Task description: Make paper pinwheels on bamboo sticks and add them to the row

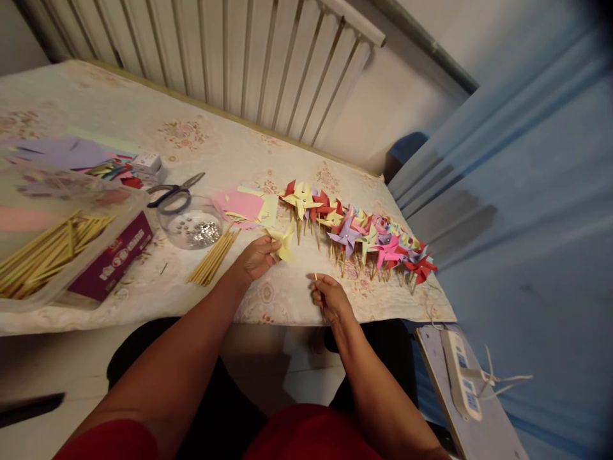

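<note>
Yellow paper pinwheel head (284, 243) pinched in left hand (253, 259), right hand (330, 298) gripping a stick (317, 285); finished pinwheels (359, 233) lined beyond, loose sticks (214, 257) left of them unused.

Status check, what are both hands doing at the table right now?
Left hand grips folded yellow paper pinwheel. Right hand pinches thin wooden stick. Loose bundle of wooden sticks lies beside left hand; row of finished colourful pinwheels beyond.

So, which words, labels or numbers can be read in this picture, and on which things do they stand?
Nothing can be read for certain.
Purple box by the plastic tray: pale printed characters, too blurred to read.
Small white box: print too small.
White power strip: blue markings, unreadable.
</note>
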Available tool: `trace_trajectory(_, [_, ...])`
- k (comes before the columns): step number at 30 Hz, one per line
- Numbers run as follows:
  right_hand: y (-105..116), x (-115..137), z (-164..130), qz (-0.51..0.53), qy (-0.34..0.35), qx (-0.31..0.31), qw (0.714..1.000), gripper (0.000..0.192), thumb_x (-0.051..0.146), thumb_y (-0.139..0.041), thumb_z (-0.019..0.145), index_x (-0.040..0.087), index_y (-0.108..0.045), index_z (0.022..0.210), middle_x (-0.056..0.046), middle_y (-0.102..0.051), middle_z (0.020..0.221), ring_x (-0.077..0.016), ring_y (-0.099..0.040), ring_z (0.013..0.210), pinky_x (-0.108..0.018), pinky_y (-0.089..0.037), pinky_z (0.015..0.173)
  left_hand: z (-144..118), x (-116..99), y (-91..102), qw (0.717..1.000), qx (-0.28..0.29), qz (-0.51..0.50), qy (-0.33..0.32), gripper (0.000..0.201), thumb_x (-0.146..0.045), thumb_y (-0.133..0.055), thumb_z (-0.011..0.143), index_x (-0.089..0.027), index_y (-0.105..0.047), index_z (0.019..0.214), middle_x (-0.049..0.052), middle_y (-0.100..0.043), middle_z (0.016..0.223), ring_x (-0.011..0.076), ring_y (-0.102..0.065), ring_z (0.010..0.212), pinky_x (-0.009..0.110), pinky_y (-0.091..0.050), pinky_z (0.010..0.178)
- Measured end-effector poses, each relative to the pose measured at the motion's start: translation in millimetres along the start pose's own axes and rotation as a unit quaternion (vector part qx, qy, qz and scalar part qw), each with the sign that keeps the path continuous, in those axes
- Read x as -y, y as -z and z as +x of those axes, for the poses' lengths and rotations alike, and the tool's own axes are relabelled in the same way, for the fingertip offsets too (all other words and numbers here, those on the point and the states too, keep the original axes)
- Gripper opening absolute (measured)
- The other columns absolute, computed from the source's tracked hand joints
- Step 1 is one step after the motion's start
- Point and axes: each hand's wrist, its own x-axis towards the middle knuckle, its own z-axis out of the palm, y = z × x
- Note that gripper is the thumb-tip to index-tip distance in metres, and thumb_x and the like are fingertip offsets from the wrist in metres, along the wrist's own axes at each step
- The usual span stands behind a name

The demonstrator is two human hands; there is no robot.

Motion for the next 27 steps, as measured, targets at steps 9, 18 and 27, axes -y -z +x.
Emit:
trace_trajectory(9, [-9, 19, -7, -0.048, 0.065, -0.051, 0.995, 0.033, 0.034, -0.068, 0.061, 0.015, -0.066, 0.088, 0.004, -0.055, 0.053, -0.0051, -0.036, 0.04, -0.019, -0.019, 0.037, 1, 1, 1.8, 1.0, -0.007, -0.003, 0.001, 0.029, -0.018, -0.077, 0.067, -0.011, -0.066, 0.093, 0.009, -0.072, 0.089, 0.0158, -0.067, 0.074, 0.028, -0.052, 0.073])
trace_trajectory(18, [-22, 41, -20, -0.073, 0.12, -0.047, 0.989, 0.022, 0.032, -0.062, 0.068, 0.018, -0.06, 0.085, 0.006, -0.052, 0.053, -0.004, -0.029, 0.037, -0.018, -0.015, 0.036, 3, 1, 1.4, 1.0, 0.003, -0.003, 0.005, 0.033, -0.017, -0.076, 0.068, -0.011, -0.067, 0.099, 0.009, -0.073, 0.091, 0.0172, -0.068, 0.077, 0.028, -0.052, 0.074])
trace_trajectory(27, [-31, 53, -29, -0.074, 0.125, -0.047, 0.988, 0.018, 0.036, -0.061, 0.071, 0.019, -0.054, 0.073, 0.01, -0.04, 0.044, -0.0032, -0.021, 0.034, -0.019, -0.01, 0.036, 3, 1, 2.0, 1.0, 0.01, -0.005, 0.004, 0.037, -0.019, -0.076, 0.069, -0.012, -0.067, 0.105, 0.01, -0.073, 0.097, 0.0198, -0.069, 0.086, 0.031, -0.053, 0.08])
